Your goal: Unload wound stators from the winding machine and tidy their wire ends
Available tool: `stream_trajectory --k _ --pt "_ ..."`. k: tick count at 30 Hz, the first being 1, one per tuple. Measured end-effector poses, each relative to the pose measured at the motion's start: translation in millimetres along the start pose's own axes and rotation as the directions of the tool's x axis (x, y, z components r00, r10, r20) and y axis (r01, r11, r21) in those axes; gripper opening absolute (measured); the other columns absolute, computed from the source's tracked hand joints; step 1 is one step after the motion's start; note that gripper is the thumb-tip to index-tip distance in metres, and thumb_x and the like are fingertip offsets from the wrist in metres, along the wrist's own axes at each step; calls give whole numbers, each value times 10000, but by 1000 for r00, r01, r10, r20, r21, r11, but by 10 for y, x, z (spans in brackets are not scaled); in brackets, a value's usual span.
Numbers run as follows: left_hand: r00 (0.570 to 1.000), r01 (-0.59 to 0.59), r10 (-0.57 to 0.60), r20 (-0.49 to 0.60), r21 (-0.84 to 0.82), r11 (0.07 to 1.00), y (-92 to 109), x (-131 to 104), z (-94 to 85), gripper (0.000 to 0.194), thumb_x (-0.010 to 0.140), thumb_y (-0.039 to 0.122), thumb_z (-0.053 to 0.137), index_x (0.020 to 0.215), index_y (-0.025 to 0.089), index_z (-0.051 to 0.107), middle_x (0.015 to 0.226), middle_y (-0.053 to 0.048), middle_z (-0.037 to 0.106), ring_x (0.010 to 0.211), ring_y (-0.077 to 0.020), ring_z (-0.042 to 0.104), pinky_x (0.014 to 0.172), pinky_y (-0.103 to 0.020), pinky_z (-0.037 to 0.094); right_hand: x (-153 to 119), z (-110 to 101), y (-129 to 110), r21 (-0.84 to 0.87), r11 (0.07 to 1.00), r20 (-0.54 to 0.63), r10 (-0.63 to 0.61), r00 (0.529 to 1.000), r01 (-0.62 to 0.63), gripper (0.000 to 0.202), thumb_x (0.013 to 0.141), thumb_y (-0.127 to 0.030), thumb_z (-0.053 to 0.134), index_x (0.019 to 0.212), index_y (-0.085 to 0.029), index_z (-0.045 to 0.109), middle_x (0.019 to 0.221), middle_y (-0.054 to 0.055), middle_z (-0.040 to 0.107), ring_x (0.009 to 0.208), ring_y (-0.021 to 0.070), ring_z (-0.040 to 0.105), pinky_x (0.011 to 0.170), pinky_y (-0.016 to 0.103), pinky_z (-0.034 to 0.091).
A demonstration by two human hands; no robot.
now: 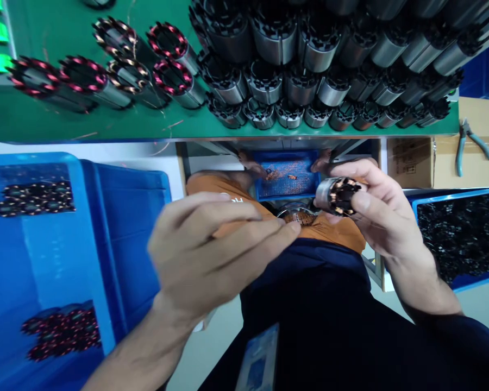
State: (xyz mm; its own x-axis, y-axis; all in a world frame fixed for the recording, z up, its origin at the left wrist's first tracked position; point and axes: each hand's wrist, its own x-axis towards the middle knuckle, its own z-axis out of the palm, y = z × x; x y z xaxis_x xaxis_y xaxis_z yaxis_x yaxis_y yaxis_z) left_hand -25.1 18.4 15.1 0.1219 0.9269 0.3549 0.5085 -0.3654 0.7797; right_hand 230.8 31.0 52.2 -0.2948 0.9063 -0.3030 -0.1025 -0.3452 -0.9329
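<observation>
My right hand (385, 212) grips a motor stator (330, 198), a metal ring with black slotted insulation and copper windings. Its wound end faces up and to the left of my thumb. To the left, my left hand (215, 250) is held apart from the stator, with its back to the camera. Its upper fingers are bent and its lower ones reach right; the thumb is hidden, so whatever the fingers pinch, if anything, cannot be made out. Beyond both hands, wound stators (173, 81) with pink or copper-coloured ends stand on the green bench top (146, 124).
Several rows of unwound stators (269, 81) fill the bench's right side. A blue bin (93, 260) at left holds wound stators. At right are pliers (464, 144) on cardboard and a blue tray of black parts (464, 233). A blue basket (287, 187) with copper scraps sits below.
</observation>
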Motion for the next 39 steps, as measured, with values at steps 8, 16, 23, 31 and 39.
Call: stream_trajectory --k 8,16,23,31,39 --pt "996 54 -45 79 -109 993 -265 -115 420 162 896 366 804 1055 342 784 947 27 799 782 -168 738 726 -352 589 -64 56 106 37 990 -11 -137 991 137 332 907 -310 766 1228 -271 691 1031 26 758 953 159 749 853 281 614" --pt "970 243 -229 86 -436 867 221 49 352 50 911 314 782 879 291 752 1004 -4 749 984 -193 711 928 -389 596 -8 147 165 -80 994 -41 -76 996 73 421 890 -469 767 1225 -253 630 1064 46 763 982 189 754 893 332 621" --pt "894 444 -390 222 -569 692 7 -70 479 87 915 343 763 911 256 765 1033 -27 754 925 -176 716 843 -331 599 -107 64 189 -73 997 52 -35 998 39 404 909 -439 751 1244 -248 630 1065 45 767 929 174 751 828 298 609" --pt "950 301 -207 233 -512 804 247 56 324 36 915 270 780 908 242 758 988 -24 751 944 -158 704 778 -273 582 -104 67 368 -143 978 73 -141 987 150 380 905 -311 760 1262 -238 653 1034 42 733 880 133 708 749 233 587" --pt "896 444 -347 277 -529 723 -55 -133 490 168 1016 381 638 987 216 618 1088 -42 720 998 -161 713 829 -297 593 -185 30 338 -59 991 23 -123 992 124 494 917 -375 741 1370 -288 565 1019 23 732 892 154 730 790 274 615"
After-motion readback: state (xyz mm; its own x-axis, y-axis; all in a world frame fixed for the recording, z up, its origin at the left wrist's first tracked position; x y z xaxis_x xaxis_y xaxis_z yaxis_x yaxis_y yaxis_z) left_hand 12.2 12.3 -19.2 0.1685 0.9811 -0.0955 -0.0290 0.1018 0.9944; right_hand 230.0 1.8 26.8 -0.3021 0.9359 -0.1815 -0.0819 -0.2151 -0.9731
